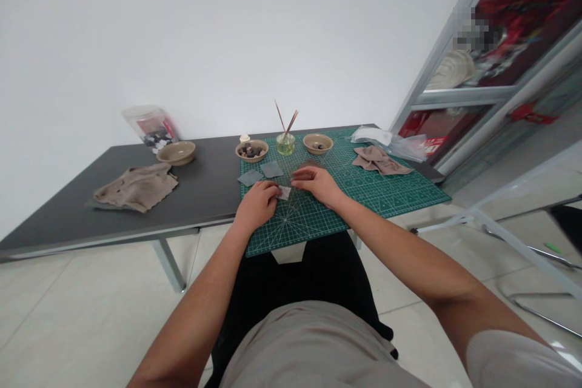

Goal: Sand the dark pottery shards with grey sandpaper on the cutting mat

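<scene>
My left hand [258,205] is closed, with its fingertips at the edge of a small pale square piece [285,193] on the green cutting mat [313,218]. Just to the right, my right hand [319,185] hovers low over the mat, thumb and fingers drawn together; whatever is between them is too small to make out. Behind it, partly hidden, lies a flat brown piece [313,163]. Two grey-blue square sheets [250,178] rest beyond my left hand. Farther back are a bowl of dark stones [251,150] and a glass jar [285,144] holding thin brushes [291,122].
A second bowl [317,143] with a few small pieces stands right of the jar. Crumpled brown cloth [379,160] and plastic bags [400,144] lie at the right. Leftward are another cloth [136,188], a bowl [176,153] and a clear container [152,128]. A wall backs the table.
</scene>
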